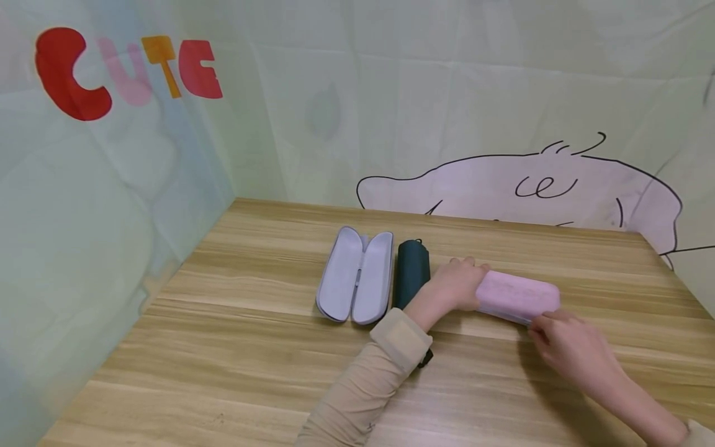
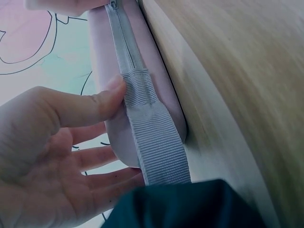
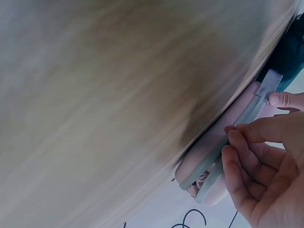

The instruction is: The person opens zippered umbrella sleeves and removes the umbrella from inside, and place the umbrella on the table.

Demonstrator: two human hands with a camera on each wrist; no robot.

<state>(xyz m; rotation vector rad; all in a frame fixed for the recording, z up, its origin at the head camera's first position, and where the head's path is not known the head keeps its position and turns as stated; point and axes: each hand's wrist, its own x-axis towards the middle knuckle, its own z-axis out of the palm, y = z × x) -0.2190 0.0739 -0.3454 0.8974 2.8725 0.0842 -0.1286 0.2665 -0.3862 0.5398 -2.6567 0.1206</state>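
Note:
A pink zippered case (image 1: pixel 516 297) lies on the table between both hands. My left hand (image 1: pixel 459 284) holds its left end; in the left wrist view the thumb (image 2: pixel 111 99) presses beside the grey zipper (image 2: pixel 126 42) and the other fingers reach behind the case. At the right end my right hand (image 1: pixel 572 344) pinches at the zipper; its fingertips mostly hide the pull. In the right wrist view the zipper is parted at one end, and some contents (image 3: pixel 202 179) show inside, too small to tell. A grey ribbed tab (image 2: pixel 159 142) extends past the zipper's other end.
Left of the hands, an opened glasses case (image 1: pixel 357 276) with a pale lining lies flat. Beside it is a long dark green bundle (image 1: pixel 412 270), like a folded umbrella, partly under the left forearm. Printed cloth (image 1: pixel 313 124) hangs behind the wooden table (image 1: pixel 234 347).

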